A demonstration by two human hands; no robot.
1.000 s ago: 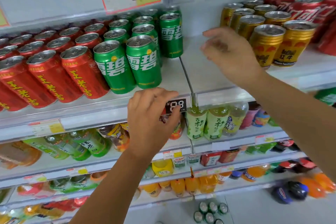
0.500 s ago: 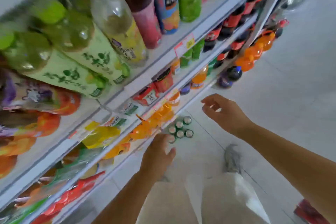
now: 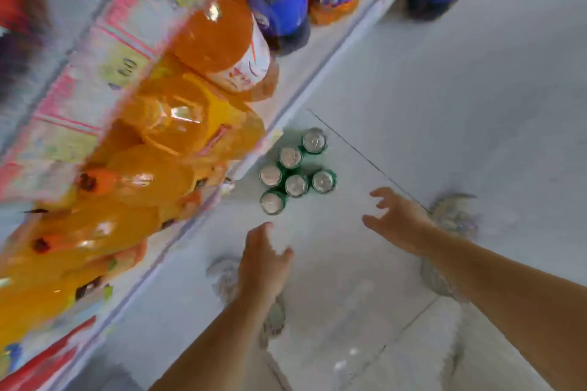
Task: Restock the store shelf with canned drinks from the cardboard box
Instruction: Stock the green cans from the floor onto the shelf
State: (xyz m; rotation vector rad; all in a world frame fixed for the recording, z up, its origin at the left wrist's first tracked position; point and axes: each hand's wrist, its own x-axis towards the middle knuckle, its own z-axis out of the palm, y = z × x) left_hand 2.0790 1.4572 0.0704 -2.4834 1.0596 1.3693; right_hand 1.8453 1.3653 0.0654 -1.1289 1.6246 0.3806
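Six green cans (image 3: 296, 185), silver tops, upright, two rough rows of three, packed close on floor (image 3: 460, 89) below me, just beside bottom edge of shelf (image 3: 305, 82).

- Cans (image 3: 296, 170): green sides, shiny silver metal tops.
- Orange bottles (image 3: 178, 133): glossy clear plastic.
- Floor (image 3: 444, 89): pale, smooth, matt tiles.

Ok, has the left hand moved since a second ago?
Yes. The left hand left the upper shelf rail and dropped toward the green cans on the floor, now open just short of them.
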